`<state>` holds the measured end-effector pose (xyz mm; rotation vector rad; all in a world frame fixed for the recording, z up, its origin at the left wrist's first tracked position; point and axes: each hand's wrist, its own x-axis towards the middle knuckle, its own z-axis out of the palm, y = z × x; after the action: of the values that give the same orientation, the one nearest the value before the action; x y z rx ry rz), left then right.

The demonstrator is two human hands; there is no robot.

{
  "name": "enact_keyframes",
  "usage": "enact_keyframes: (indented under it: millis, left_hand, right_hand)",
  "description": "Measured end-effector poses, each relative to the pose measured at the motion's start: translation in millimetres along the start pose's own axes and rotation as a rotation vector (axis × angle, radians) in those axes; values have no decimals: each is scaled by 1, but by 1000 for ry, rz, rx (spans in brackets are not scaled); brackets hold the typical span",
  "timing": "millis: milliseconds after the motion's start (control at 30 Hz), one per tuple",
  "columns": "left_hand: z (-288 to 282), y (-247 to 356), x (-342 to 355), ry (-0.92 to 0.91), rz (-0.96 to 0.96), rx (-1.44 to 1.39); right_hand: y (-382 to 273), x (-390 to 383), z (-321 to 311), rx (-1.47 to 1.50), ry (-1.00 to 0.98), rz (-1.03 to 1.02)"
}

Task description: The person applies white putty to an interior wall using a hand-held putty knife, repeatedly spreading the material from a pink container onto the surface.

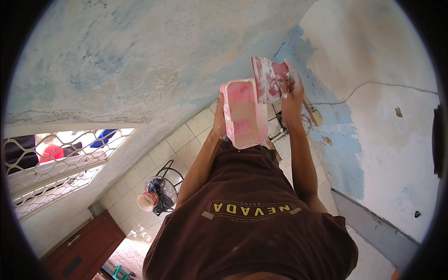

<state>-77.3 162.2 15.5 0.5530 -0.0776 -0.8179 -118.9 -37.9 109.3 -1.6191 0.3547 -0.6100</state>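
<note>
A pink, oblong plastic tub [243, 112] is held up in front of my chest, smeared with white paste along its rim and sides. My left hand [219, 119] is closed around its left side; the fingers beneath are mostly hidden. A wide red putty spreader [267, 79], coated with white putty, is gripped in my right hand [292, 86]. Its flat blade stands at the tub's upper right edge; whether the two touch I cannot tell. White paste also marks my right fingers.
A patchy wall [140, 56] rises ahead and to the left, with a grilled window [56, 154]. Another peeling wall [387, 140] with a loose cable [359, 86] stands right. A stool [171, 179] holds a paper cup [147, 201] and a black plastic bag [162, 193].
</note>
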Motion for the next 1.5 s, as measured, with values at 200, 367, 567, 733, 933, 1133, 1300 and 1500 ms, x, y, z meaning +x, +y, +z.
enact_keyframes:
  millis: [200, 367, 567, 733, 933, 1133, 1300, 1500]
  left_hand:
    - [5, 2, -8, 6, -45, 31]
    - [10, 3, -9, 40, -52, -27]
    - [1, 9, -7, 15, -6, -131]
    - [-6, 7, -4, 19, 20, -194]
    - [2, 9, -2, 12, 112, -86]
    - [10, 12, -5, 6, 47, -122]
    - [8, 4, -6, 42, 10, -40]
    - [11, 2, -6, 21, -14, -75]
  right_hand:
    - [19, 34, 2, 32, 69, -59]
    - [18, 45, 15, 282, 376, 4]
    - [7, 25, -19, 610, -96, -32]
    - [8, -11, -33, 13, -293, -224]
    - [-4, -36, -31, 632, -399, 223]
    - [6, -38, -33, 556, -236, 195]
    - [3, -36, -21, 360, -79, 114]
    - [3, -31, -22, 210, -80, 138]
